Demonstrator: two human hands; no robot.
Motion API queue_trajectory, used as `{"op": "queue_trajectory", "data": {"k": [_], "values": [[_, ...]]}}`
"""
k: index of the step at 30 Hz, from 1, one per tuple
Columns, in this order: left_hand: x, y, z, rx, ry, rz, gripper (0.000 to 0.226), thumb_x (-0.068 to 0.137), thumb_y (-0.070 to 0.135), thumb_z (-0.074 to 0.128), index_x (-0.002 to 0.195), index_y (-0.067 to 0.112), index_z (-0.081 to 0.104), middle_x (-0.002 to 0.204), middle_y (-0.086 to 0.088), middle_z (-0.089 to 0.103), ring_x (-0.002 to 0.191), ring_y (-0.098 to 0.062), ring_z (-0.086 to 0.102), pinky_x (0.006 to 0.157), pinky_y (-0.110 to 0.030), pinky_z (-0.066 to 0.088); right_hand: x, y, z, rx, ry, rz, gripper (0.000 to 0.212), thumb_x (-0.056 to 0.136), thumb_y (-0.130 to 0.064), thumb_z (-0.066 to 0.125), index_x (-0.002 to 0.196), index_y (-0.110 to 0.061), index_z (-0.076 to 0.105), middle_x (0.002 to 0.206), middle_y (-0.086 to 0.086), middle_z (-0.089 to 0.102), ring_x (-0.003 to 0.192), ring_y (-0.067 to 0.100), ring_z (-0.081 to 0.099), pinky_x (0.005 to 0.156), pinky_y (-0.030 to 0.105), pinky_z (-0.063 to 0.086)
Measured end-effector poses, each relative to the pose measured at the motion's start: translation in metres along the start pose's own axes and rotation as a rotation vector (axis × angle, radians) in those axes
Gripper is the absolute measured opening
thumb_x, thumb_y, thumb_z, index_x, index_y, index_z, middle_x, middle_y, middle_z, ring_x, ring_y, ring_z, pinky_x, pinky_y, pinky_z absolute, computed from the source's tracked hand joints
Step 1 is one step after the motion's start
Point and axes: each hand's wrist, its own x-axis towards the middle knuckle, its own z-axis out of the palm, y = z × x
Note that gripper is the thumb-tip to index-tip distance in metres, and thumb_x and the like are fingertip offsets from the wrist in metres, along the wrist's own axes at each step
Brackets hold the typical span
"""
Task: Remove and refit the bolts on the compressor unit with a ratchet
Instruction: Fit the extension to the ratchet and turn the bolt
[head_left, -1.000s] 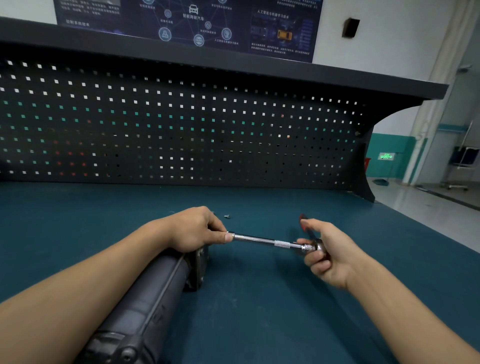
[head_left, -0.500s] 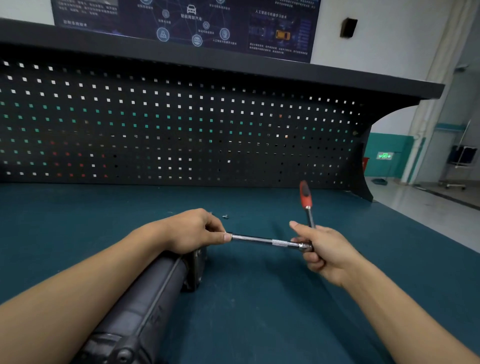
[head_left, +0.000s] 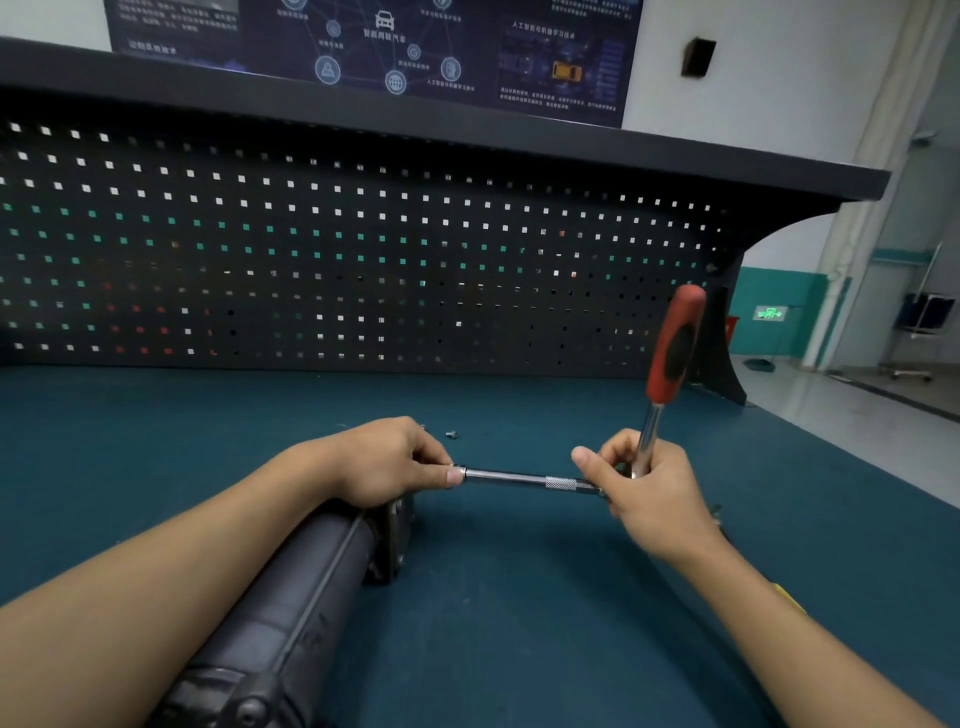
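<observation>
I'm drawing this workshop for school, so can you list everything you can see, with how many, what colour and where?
bench: one, teal top, foreground
pegboard: one, black, behind the bench
poster: one, dark blue, wall above
exit sign: one, green, far right
compressor unit: one, dark grey, on the bench under the left forearm
ratchet: one, red-and-black handle pointing up, right of centre
extension bar: one, silver, level, centre
loose bolt: one clearly seen, silver, bench behind the bar
left hand: one, pinches the bar's left end
right hand: one, grips the ratchet
</observation>
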Motion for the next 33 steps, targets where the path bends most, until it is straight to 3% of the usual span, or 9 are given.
{"op": "queue_trajectory", "data": {"k": [5, 8, 13, 16, 20, 26, 30, 33], "values": [[0.0, 0.001, 0.0, -0.005, -0.009, 0.005, 0.026, 0.095, 0.048, 0.062, 0.082, 0.028, 0.073, 0.06, 0.011, 0.042, 0.056, -0.006, 0.035, 0.055, -0.019, 0.032, 0.004, -0.009, 0.002, 0.102, 0.052, 0.173, 0.036, 0.086, -0.035, 0.078, 0.073, -0.007, 0.058, 0.059, 0.004, 0.066, 0.04, 0.015, 0.044, 0.039, 0.024, 0.036], [-0.001, 0.001, 0.0, -0.017, -0.013, 0.002, 0.023, 0.095, 0.048, 0.063, 0.084, 0.03, 0.073, 0.065, 0.006, 0.045, 0.061, -0.009, 0.037, 0.061, -0.025, 0.035, 0.005, -0.014, 0.001, 0.122, 0.047, 0.314, 0.038, 0.084, -0.04, 0.079, 0.074, -0.01, 0.057, 0.059, 0.0, 0.067, 0.036, 0.011, 0.044, 0.035, 0.02, 0.033], [-0.002, 0.002, 0.0, -0.008, -0.004, -0.002, 0.02, 0.095, 0.048, 0.063, 0.086, 0.033, 0.074, 0.066, 0.009, 0.05, 0.061, -0.007, 0.041, 0.062, -0.023, 0.037, 0.006, -0.013, -0.001, 0.173, -0.059, 0.601, 0.042, 0.082, -0.047, 0.077, 0.091, -0.011, 0.057, 0.065, 0.0, 0.059, 0.034, 0.009, 0.037, 0.034, 0.017, 0.02], [-0.002, 0.003, 0.0, -0.001, 0.003, -0.01, 0.018, 0.094, 0.048, 0.064, 0.086, 0.036, 0.073, 0.065, 0.012, 0.053, 0.061, -0.004, 0.044, 0.061, -0.02, 0.038, 0.006, -0.011, -0.002, 0.147, -0.088, 0.63, 0.043, 0.08, -0.047, 0.077, 0.093, -0.012, 0.057, 0.069, 0.001, 0.049, 0.035, 0.008, 0.036, 0.034, 0.016, 0.019], [-0.001, 0.003, 0.0, 0.0, 0.007, -0.009, 0.018, 0.094, 0.048, 0.064, 0.086, 0.035, 0.073, 0.065, 0.012, 0.052, 0.06, -0.004, 0.043, 0.061, -0.019, 0.038, 0.007, -0.012, -0.002, 0.198, -0.129, 0.717, 0.038, 0.081, -0.043, 0.078, 0.089, -0.014, 0.055, 0.053, -0.004, 0.046, 0.034, 0.007, 0.034, 0.032, 0.015, 0.017], [-0.002, 0.002, 0.0, 0.005, 0.009, -0.006, 0.026, 0.095, 0.049, 0.063, 0.085, 0.028, 0.074, 0.06, 0.01, 0.044, 0.055, -0.006, 0.036, 0.054, -0.018, 0.033, 0.007, -0.021, -0.014, 0.599, -0.241, 0.941, 0.028, 0.087, -0.033, 0.07, 0.083, -0.016, 0.048, 0.062, 0.005, 0.061, 0.029, 0.002, 0.026, 0.026, 0.012, 0.017], [-0.003, 0.001, 0.001, 0.007, 0.009, 0.002, 0.032, 0.095, 0.05, 0.062, 0.082, 0.023, 0.072, 0.063, 0.006, 0.042, 0.058, -0.009, 0.035, 0.057, -0.024, 0.033, 0.009, -0.022, -0.016, 0.713, -0.257, 0.95, 0.026, 0.086, -0.03, 0.068, 0.08, -0.018, 0.046, 0.059, 0.007, 0.062, 0.027, 0.002, 0.025, 0.024, 0.012, 0.018], [-0.002, 0.0, 0.002, -0.012, 0.013, -0.009, 0.029, 0.094, 0.051, 0.063, 0.081, 0.027, 0.073, 0.063, 0.009, 0.046, 0.059, -0.008, 0.039, 0.061, -0.024, 0.035, 0.008, -0.019, -0.012, 0.621, -0.243, 0.891, 0.025, 0.091, -0.027, 0.067, 0.081, -0.018, 0.046, 0.062, 0.004, 0.06, 0.029, 0.002, 0.025, 0.026, 0.013, 0.018]]}}
